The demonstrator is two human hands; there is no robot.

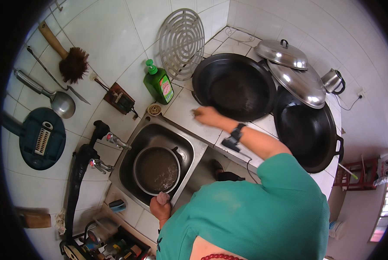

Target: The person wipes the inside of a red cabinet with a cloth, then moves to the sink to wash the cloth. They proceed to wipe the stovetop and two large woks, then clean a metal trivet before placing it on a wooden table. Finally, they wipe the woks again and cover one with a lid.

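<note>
My left hand [159,208] is at the near edge of the steel sink [198,148], closed around a pinkish-brown lump [163,197], perhaps a cloth or a piece of food. In the sink sits a round metal pan [136,175] with a dark handle, holding murky water. My right hand [208,116] reaches over the white tiled counter [184,112], between the sink and a large black wok [233,87]. Its fingers are curled and blurred; whether they hold something small cannot be made out. A strapped black device is on my right wrist.
A green pump bottle [159,86] and a sink strainer [154,110] stand behind the sink. Two taps [117,141] jut over its left side. A second black wok [303,136] is partly covered by a steel lid [299,81]. Bottles fill a rack [115,250] at lower left.
</note>
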